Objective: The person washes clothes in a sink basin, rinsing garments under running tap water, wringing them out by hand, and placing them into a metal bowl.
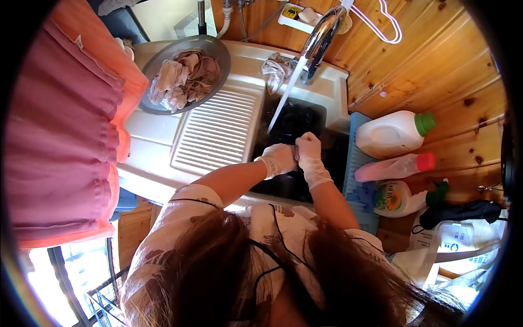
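My left hand and my right hand, both in thin whitish gloves, are closed and meet over the sink basin. A small bit of dark cloth shows pinched between them; most of it is hidden by the fingers. Under the hands, a mass of dark wet cloth fills the basin, its shapes hard to make out. From the chrome faucet, a stream of water runs into the basin, left of and beyond my hands.
A grey bowl of pale pinkish cloths stands left on the ribbed washboard side. A crumpled cloth lies by the faucet. Right, a blue rack adjoins a white jug, a pink bottle and a spray bottle.
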Tool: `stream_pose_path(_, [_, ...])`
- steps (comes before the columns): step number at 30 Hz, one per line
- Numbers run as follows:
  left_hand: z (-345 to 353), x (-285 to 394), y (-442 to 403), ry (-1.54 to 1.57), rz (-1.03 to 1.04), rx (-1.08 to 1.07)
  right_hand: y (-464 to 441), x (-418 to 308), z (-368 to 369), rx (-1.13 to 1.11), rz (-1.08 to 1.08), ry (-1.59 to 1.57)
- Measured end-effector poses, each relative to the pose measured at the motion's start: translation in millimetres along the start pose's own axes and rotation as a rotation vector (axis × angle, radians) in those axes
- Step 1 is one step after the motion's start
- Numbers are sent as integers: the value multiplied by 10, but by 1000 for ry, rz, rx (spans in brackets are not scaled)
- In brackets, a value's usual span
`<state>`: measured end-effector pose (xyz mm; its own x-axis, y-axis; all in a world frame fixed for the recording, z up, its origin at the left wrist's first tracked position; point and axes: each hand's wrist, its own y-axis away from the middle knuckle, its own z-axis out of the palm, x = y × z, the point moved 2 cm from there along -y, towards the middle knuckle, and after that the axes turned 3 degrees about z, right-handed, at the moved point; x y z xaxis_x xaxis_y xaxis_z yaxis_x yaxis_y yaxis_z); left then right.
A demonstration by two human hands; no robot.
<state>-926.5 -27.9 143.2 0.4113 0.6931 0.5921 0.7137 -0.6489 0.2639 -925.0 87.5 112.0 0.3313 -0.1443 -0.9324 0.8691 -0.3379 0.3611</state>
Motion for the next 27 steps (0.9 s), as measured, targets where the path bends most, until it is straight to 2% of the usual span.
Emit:
stream_pose_path(2, [-109,-41,97,38,-30,132,63,-64,61,-100,24,-239])
stream_pose_path(5, [-466,-17,384,124,-52,355,307,-535,326,-292,47,-494])
stream_pose_path(7, [-711,-96,507,64,-77,426,336,-779,402,-504,113,-553])
stream_pose_path(8, [-884,-190,574,-2,-125,438,351,-914,371,-703,68,-613])
stream_pose_path(10, [-1402,-306,819,20,-95,458,418,-1170,250,-571,13,-384])
stream_pose_path(12, [-1788,-505,1020,-44,-99,528,243,-1079,74,-562,21,-302])
stream_pose_path(16, [-2358,-501,1359,-442,-185,766,84,-707,-95,-455,122,-208])
stream_pose_path(17, [-2354,-980,1282,-629,-2,911,111,-641,-77,-424,130,-137])
stream_pose_path(20, [-2314,-1280,1194,-773,-70,678,155,-411,-27,-442,216,-58])
stream_pose_path(21, [-2365,-923,1267,-850,-198,448,180,-378,-2,-463,214,-21])
stream_pose_path(23, [-2506,-1055,1112,-847,-132,392,165,-266,-28,-464,224,3])
stream_pose_path(26, [-2743,-994,941,-569,-322,429,197,-277,-134,-419,230,16])
stream_pose_path(27, [-2868,-839,898,-507,-392,381,193,-281,-187,-398,234,18])
